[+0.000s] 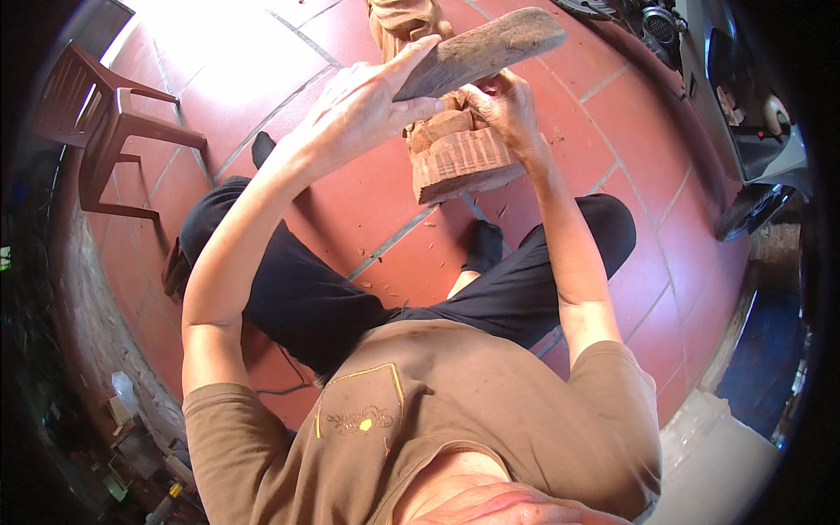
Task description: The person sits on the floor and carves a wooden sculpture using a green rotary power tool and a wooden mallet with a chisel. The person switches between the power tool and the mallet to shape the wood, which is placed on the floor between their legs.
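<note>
A carved wooden statue (462, 162) stands on the tiled floor in front of me, with vertical grooves around its base. My left hand (372, 103) is closed round one end of a flat, worn wooden bat (490, 51). The bat slants up to the right above the statue and hides part of its middle. Beside the statue's right side, my right hand (506, 107) has its fingers curled and pressed together close to the carving. Whatever those fingers hold is hidden behind the bat and the hand itself.
Small wood chips (366, 253) lie scattered on the red floor tiles (350, 219). My bent legs (297, 280) flank the statue. A brown plastic chair (122, 114) stands at the left. At the far right is a motorbike (744, 131), and clutter (131, 437) lines the lower left edge.
</note>
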`<control>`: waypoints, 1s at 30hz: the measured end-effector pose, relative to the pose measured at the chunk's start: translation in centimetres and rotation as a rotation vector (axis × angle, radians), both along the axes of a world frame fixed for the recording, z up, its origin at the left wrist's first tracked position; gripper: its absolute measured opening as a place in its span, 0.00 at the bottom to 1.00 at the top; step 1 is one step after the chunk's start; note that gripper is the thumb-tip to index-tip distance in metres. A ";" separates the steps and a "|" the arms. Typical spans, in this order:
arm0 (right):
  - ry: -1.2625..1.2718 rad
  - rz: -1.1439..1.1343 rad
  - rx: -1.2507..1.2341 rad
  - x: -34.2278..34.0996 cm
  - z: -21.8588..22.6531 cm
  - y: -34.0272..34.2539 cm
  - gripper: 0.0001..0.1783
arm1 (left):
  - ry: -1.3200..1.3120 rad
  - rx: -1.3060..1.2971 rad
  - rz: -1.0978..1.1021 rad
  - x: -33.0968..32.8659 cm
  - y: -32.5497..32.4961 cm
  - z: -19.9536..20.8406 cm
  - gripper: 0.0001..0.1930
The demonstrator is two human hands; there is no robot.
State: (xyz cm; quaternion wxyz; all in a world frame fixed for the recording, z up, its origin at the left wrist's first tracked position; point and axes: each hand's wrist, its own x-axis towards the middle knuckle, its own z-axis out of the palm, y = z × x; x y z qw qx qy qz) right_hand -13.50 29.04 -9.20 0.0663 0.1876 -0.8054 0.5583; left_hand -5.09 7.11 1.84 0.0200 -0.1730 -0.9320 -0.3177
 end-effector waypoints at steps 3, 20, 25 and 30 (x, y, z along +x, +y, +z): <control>-0.122 -0.010 -0.100 -0.5 0.1 0.3 0.12 | -0.057 0.072 0.023 0.1 -0.5 0.5 0.35; -0.038 -0.012 -0.027 -0.6 0.6 0.8 0.13 | 0.229 0.343 -0.069 0.4 -1.0 3.9 0.33; -0.003 -0.081 -0.111 -0.8 2.9 0.6 0.11 | 0.214 0.292 -0.029 0.8 -1.6 3.3 0.33; -0.018 -0.120 -0.122 -2.3 2.4 1.1 0.08 | 0.240 0.350 -0.105 0.0 -1.9 2.7 0.35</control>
